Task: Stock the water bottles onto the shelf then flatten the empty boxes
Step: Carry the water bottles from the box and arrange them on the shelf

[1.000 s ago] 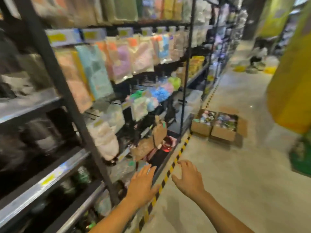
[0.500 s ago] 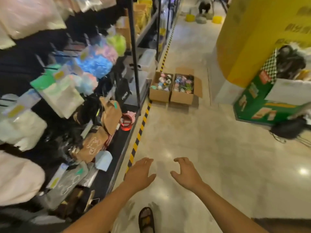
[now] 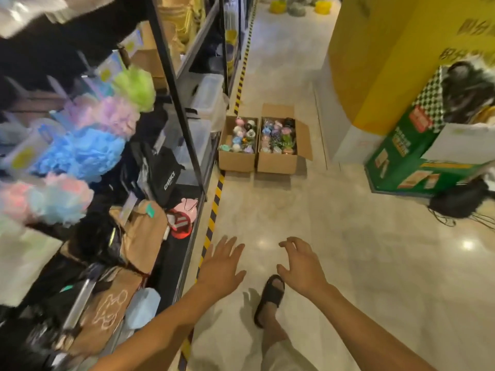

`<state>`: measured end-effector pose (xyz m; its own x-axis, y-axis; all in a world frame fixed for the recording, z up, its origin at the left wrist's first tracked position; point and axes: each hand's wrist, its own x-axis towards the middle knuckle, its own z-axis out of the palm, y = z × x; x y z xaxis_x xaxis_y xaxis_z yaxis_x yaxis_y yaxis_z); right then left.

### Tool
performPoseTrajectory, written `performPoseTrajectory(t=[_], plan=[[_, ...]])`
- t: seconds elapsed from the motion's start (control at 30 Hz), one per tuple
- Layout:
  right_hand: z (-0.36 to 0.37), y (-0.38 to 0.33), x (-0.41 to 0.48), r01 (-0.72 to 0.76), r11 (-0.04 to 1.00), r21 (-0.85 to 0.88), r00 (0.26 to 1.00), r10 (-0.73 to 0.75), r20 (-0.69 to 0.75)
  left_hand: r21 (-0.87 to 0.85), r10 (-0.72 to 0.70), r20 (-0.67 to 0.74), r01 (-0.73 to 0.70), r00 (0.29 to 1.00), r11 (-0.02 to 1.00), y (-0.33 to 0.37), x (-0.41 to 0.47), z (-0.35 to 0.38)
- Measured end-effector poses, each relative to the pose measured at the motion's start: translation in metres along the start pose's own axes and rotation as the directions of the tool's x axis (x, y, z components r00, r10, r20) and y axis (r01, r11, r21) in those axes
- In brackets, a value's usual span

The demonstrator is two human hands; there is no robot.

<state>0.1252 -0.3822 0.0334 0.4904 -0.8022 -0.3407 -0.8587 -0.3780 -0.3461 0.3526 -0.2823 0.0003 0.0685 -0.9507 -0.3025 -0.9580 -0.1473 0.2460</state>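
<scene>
Ahead, well apart from L hand (image 3: 222, 266) & R hand (image 3: 300, 266): boxes (image 3: 237, 162).

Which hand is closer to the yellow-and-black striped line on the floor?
Left. The left hand hangs right beside the striped line, partly overlapping it in view. The right hand is farther out over the floor, beyond the sandalled foot.

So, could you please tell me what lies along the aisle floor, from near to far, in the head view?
Black sandal → cardboard boxes, side by side → yellow items at the far end.
</scene>
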Motion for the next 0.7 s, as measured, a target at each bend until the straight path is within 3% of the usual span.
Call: performPoseTrajectory(t=[0.3,0.7], plan=[[-0.097,0.022,0.217,0.109,0.994,-0.022,0.994,-0.11,-0.023,0.027,-0.082,-0.039,0.083,0.996,0.996,-0.03,0.195,-0.092],[-0.216,-0.005,0.489,0.162,0.985,-0.055,0.986,-0.164,-0.04,-0.08,-0.196,-0.115,0.187,0.974,0.979,-0.12,0.424,-0.193]])
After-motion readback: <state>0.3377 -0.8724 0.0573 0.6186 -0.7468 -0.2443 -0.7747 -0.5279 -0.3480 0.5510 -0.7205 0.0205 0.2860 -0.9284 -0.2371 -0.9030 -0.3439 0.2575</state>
